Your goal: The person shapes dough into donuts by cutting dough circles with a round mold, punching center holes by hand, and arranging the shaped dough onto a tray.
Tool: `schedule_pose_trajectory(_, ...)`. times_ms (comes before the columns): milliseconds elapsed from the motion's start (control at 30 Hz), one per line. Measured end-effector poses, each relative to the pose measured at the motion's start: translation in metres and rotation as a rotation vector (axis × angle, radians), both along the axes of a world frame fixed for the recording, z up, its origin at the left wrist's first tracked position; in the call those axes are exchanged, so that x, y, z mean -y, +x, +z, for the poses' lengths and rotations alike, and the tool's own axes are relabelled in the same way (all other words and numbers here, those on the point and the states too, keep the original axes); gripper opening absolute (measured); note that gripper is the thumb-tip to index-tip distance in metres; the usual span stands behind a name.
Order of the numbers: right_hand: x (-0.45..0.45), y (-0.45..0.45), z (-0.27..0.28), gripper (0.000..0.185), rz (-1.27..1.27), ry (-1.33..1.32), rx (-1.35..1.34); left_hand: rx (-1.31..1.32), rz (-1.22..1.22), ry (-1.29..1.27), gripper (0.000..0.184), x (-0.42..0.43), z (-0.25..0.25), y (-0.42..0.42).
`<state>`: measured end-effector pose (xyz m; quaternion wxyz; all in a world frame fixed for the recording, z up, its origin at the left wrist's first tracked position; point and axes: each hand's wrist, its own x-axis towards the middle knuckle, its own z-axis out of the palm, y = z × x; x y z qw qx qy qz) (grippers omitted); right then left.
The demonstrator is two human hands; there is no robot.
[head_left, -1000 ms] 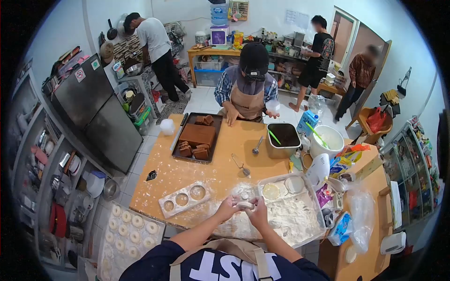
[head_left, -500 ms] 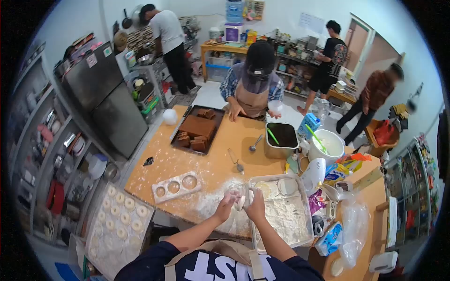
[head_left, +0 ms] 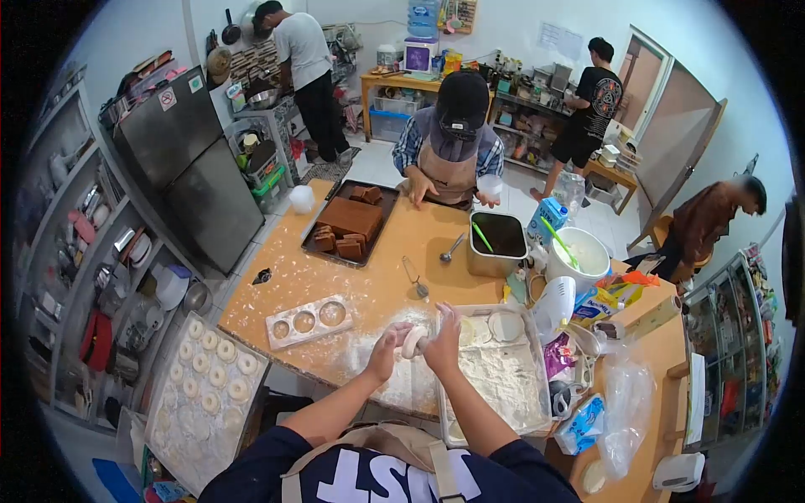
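Observation:
Above the floured table edge, a pale dough ring [head_left: 412, 342] is held upright between my two hands. My left hand [head_left: 384, 352] supports it from the left, its fingers dusted with flour. On the other side my right hand [head_left: 444, 342] has its thumb side against the dough, fingers pointing up. Just right of them lies a shallow tray [head_left: 501, 377] of flour, with flat dough rounds [head_left: 506, 327] at its far end. Left of my hands is a floured wooden board with three round holes [head_left: 289, 335].
A tray of dough rings [head_left: 210, 369] stands lower left. A dark tray with brown cake [head_left: 350, 216], a sieve [head_left: 419, 289], a metal tin [head_left: 498, 261] and a white bucket [head_left: 591, 260] are on the table. A co-worker [head_left: 449, 159] stands opposite; several other people are farther back.
My hands have shifted slightly left with the dough ring, and my right fingers are more extended. The person at far right has moved right and bent forward.

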<state>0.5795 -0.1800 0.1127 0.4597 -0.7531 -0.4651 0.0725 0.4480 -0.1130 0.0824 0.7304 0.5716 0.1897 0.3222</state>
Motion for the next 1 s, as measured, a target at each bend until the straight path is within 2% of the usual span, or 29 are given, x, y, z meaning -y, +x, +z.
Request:
schedule_pose_trajectory(100, -0.001, -0.007, 0.009, 0.068, 0.061, 0.001, 0.100, 0.066, 0.065, 0.065, 0.065, -0.008, 0.010, 0.002)
schedule_pose_trajectory(133, -0.002, -0.012, 0.012, 0.067, 0.101, 0.010, 0.157, 0.058, 0.036, 0.015, 0.065, -0.009, 0.016, 0.000)
schedule_pose_trajectory(167, -0.005, -0.016, 0.017, 0.065, 0.118, 0.050, 0.091, 0.049, 0.011, -0.037, 0.065, -0.010, 0.022, -0.004)
schedule_pose_trajectory(233, -0.015, -0.026, 0.032, 0.062, 0.159, 0.127, -0.046, 0.031, 0.029, -0.063, 0.064, -0.016, 0.017, -0.012)
schedule_pose_trajectory(333, -0.039, -0.035, 0.033, 0.053, 0.315, -0.036, -0.543, 0.201, 0.087, -0.320, 0.062, -0.023, 0.023, -0.036)
schedule_pose_trajectory(367, -0.050, -0.043, 0.031, 0.047, 0.321, -0.107, -0.558, 0.143, 0.203, -0.398, 0.061, -0.027, 0.022, -0.046)
schedule_pose_trajectory(467, -0.076, -0.077, 0.024, 0.046, 0.577, -0.165, -0.896, 0.143, 0.376, -0.584, 0.060, -0.039, 0.021, -0.084)
schedule_pose_trajectory(600, -0.104, -0.154, 0.032, 0.047, 0.757, -0.207, -1.194, 0.275, 0.533, -0.720, 0.058, -0.058, 0.010, -0.151)
schedule_pose_trajectory(700, -0.133, -0.219, -0.007, 0.043, 0.705, -0.262, -0.995, 0.224, 0.670, -0.708, 0.057, -0.071, 0.002, -0.211)
schedule_pose_trajectory(800, -0.142, -0.294, -0.002, 0.038, 0.931, -0.399, -0.859, -0.068, 0.694, -0.435, 0.057, -0.073, -0.002, -0.289)
schedule_pose_trajectory(833, -0.144, -0.319, -0.003, 0.039, 0.996, -0.440, -0.815, -0.015, 0.777, -0.455, 0.056, -0.072, -0.008, -0.313)
schedule_pose_trajectory(900, -0.148, -0.373, -0.012, 0.033, 0.818, -0.353, -0.916, 0.102, 0.932, -0.494, 0.055, -0.076, -0.025, -0.353)
schedule_pose_trajectory(967, -0.153, -0.425, -0.022, 0.024, 0.658, -0.258, -0.959, 0.261, 1.019, -0.603, 0.055, -0.063, -0.004, -0.388)
schedule_pose_trajectory(1000, -0.152, -0.447, -0.017, 0.023, 0.661, -0.236, -1.025, 0.342, 1.047, -0.662, 0.055, -0.063, -0.005, -0.405)
